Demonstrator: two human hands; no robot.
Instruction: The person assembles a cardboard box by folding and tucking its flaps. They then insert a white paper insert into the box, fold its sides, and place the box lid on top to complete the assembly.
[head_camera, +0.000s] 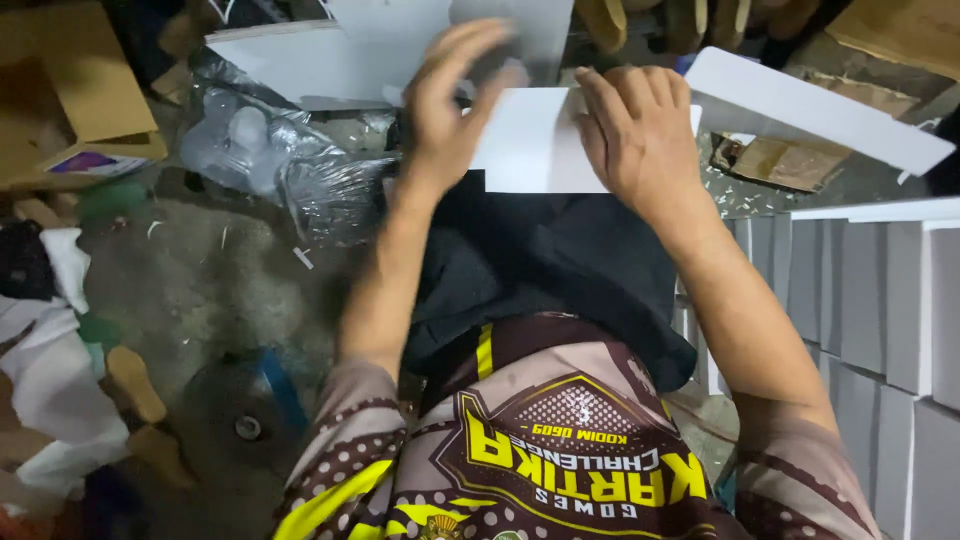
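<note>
Nearest, a patterned shirt (540, 450) and dark cloth (560, 260) cover the lap. Beyond, both hands lie flat, fingers spread, on a white card sheet (535, 140): left hand (450, 110) on its left edge, right hand (635, 135) on its right. White boxes (870, 320) are stacked right.

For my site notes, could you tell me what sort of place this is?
Probably a small packing workshop: both hands press a flat white card, finished white boxes are stacked alongside, and brown cardboard lies on the floor.

White boxes (880, 330) stacked right — cardboard carton (70, 90) top-left.
</note>
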